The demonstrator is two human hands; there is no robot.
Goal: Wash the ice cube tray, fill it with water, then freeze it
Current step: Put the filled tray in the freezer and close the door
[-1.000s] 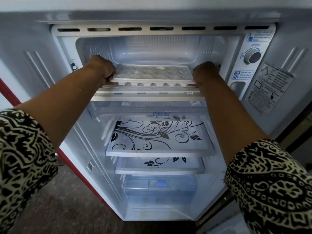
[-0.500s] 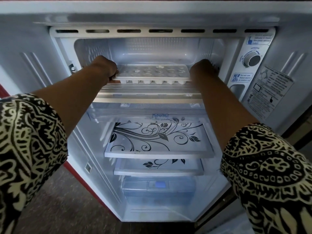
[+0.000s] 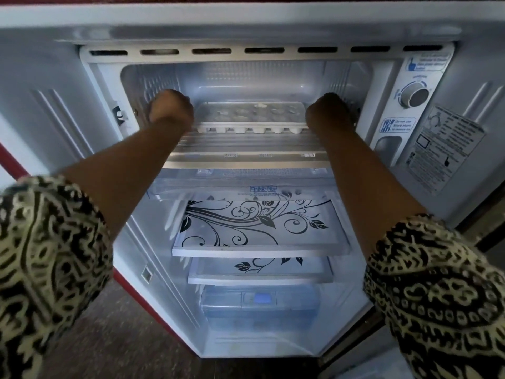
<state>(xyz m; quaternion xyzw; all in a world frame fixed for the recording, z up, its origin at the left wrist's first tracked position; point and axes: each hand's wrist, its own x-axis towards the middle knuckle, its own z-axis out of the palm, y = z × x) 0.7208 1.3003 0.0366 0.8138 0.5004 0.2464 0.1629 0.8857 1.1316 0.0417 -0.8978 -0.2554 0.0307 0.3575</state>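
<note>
The white ice cube tray [image 3: 250, 116] lies level inside the freezer compartment [image 3: 246, 77] at the top of the open fridge, its cells showing along the front edge. My left hand [image 3: 170, 108] grips the tray's left end with curled fingers. My right hand [image 3: 326, 110] grips its right end the same way. Both forearms reach straight into the compartment. The fingertips are hidden behind the knuckles and the tray's ends.
The freezer floor ledge [image 3: 246, 157] juts out just below the tray. A thermostat knob [image 3: 414, 97] and labels sit on the right panel. Below are two shelves with a black floral print [image 3: 257, 225] and a clear crisper drawer [image 3: 259, 305]. Dark floor lies at the bottom left.
Both hands have pushed the tray deeper into the freezer compartment, from its front edge to well inside. The camera has moved a little closer.
</note>
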